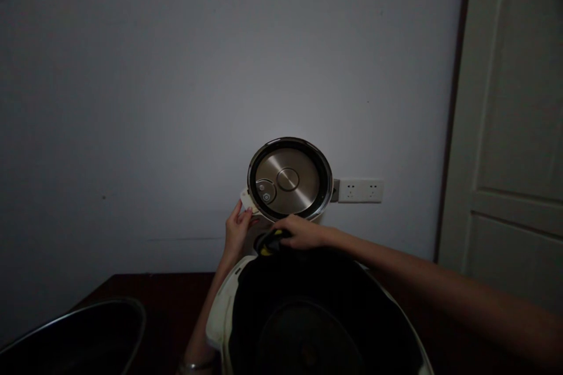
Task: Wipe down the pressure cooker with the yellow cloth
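A rice cooker (224,304) with a white shell and a dark inside stands before me on the table. Its round lid (303,164) is raised against the wall, the metal inner plate facing me. At the lid's lower left, my left hand (237,228) pinches the white hinge edge between thumb and fingers. My right hand (303,231) reaches in from the right, fingers closed on a dark cloth (278,235) with yellow patches, at the cooker's far rim just below the lid. Shadow hides most of the cloth and the depth of the cooker.
A dark pot (143,319) with a thin pale rim is at the lower left of the dark red-brown table (176,287). Behind rises a pale wall (176,70) with a white double socket (361,190) beside the lid. A panelled door (519,129) stands at the right.
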A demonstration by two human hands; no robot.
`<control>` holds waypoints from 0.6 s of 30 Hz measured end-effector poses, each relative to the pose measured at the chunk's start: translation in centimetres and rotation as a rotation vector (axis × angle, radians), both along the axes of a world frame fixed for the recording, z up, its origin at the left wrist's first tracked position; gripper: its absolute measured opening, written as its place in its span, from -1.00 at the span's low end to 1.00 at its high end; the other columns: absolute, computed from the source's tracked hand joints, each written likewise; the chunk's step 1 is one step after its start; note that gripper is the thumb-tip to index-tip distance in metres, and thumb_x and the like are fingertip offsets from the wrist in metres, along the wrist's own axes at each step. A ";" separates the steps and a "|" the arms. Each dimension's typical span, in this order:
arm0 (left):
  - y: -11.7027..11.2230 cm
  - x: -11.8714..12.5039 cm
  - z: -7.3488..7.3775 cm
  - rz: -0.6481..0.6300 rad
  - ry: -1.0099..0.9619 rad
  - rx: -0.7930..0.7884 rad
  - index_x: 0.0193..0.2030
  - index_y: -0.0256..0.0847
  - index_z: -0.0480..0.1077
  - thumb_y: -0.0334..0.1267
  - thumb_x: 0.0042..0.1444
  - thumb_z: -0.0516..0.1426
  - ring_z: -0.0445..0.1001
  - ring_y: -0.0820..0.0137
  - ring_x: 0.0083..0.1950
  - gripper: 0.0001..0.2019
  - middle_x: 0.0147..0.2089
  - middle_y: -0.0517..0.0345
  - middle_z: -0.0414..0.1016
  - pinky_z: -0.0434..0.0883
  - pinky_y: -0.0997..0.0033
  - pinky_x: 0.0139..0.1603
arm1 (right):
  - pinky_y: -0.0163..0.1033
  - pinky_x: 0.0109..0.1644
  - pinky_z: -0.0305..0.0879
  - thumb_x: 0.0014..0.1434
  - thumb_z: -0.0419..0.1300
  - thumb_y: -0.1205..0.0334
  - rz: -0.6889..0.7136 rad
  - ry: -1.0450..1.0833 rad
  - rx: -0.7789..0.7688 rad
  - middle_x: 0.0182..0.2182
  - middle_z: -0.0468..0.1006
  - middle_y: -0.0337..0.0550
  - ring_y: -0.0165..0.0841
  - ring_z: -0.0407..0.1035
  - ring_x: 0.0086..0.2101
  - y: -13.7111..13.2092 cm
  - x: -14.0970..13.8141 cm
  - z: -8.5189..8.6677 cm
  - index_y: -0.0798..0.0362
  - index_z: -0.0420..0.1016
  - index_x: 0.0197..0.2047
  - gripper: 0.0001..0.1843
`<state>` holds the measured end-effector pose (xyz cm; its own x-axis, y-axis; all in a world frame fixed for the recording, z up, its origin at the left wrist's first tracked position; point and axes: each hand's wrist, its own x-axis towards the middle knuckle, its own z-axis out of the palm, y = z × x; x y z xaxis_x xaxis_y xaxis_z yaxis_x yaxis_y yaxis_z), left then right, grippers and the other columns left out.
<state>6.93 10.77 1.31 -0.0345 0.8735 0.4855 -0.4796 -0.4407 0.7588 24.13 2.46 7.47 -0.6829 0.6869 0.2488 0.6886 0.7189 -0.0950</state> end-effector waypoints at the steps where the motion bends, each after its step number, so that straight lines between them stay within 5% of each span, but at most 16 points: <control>1: 0.0 0.0 0.0 -0.001 0.001 0.002 0.25 -0.31 0.24 -0.28 0.05 0.24 0.57 0.39 -0.26 -0.40 -0.12 -0.02 0.59 0.53 0.40 -0.21 | -0.29 -0.08 0.26 0.02 0.16 0.48 -0.003 -0.013 0.001 -0.19 0.59 -0.01 -0.28 0.45 -0.20 0.1 0.0 -0.2 0.21 0.52 -0.06 -0.64; 10: -0.3 -0.2 0.1 -0.027 0.008 -0.009 0.24 -0.27 0.25 -0.24 0.01 0.26 0.56 0.36 -0.25 -0.37 -0.16 0.00 0.60 0.53 0.38 -0.20 | -0.18 -0.04 0.28 0.01 0.13 0.47 -0.130 -0.037 -0.019 -0.17 0.58 0.04 -0.20 0.44 -0.15 -1.4 5.2 0.7 0.19 0.54 -0.11 -0.65; 14: -0.9 -0.2 0.6 -0.083 -0.043 -0.057 0.17 -0.22 0.32 -0.28 0.00 0.26 0.55 0.32 -0.16 -0.46 -0.05 -0.01 0.56 0.52 0.37 -0.17 | -0.14 0.06 0.23 -0.04 0.09 0.49 -0.111 0.105 -0.105 -0.07 0.55 -0.05 -0.22 0.40 -0.07 -2.8 7.7 1.2 0.13 0.52 -0.06 -0.55; 18: -1.3 -0.2 1.0 -0.162 -0.095 -0.109 0.12 -0.16 0.33 -0.34 0.03 0.22 0.52 0.28 -0.08 -0.53 -0.01 0.00 0.52 0.50 0.29 -0.07 | -0.19 -0.14 0.31 -0.06 0.07 0.39 -0.256 0.409 -0.183 -0.29 0.58 -0.14 -0.26 0.43 -0.28 -3.7 9.7 1.3 0.15 0.53 -0.22 -0.68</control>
<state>6.75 9.48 2.32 0.0696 0.9186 0.3891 -0.6093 -0.2697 0.7457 33.86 -1.27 8.81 -0.3590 0.8766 0.3203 0.7209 0.4784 -0.5014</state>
